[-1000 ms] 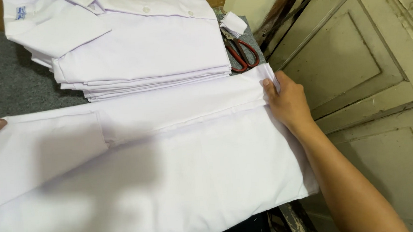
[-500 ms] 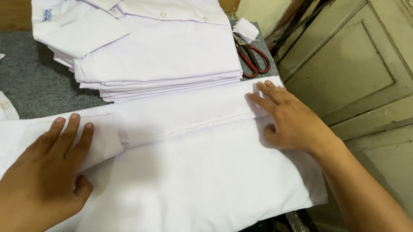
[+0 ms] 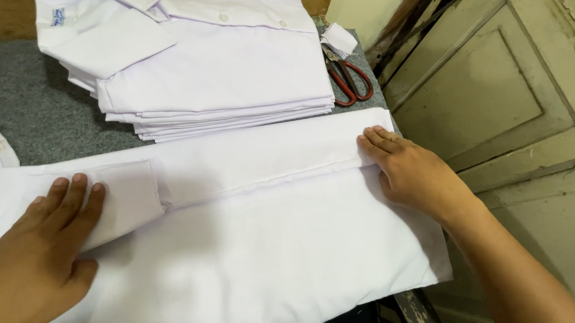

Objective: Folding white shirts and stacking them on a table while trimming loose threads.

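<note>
Presently, a grey felt-like surface (image 3: 49,121) carries the work. Across the lower frame lies a white shirt (image 3: 260,261), spread flat with a long flap folded over along its upper edge. It appears light, soft and limp, likely to slide and crease; best held at the fold edge with flat palms. At upper centre sits a stack of folded white shirts (image 3: 217,80). The left hand (image 3: 40,253), lower left, lies flat and spread on the folded sleeve. The right hand (image 3: 409,175), fingers extended, presses the fold's right end. Red-handled scissors (image 3: 349,79) lie at upper right.
</note>
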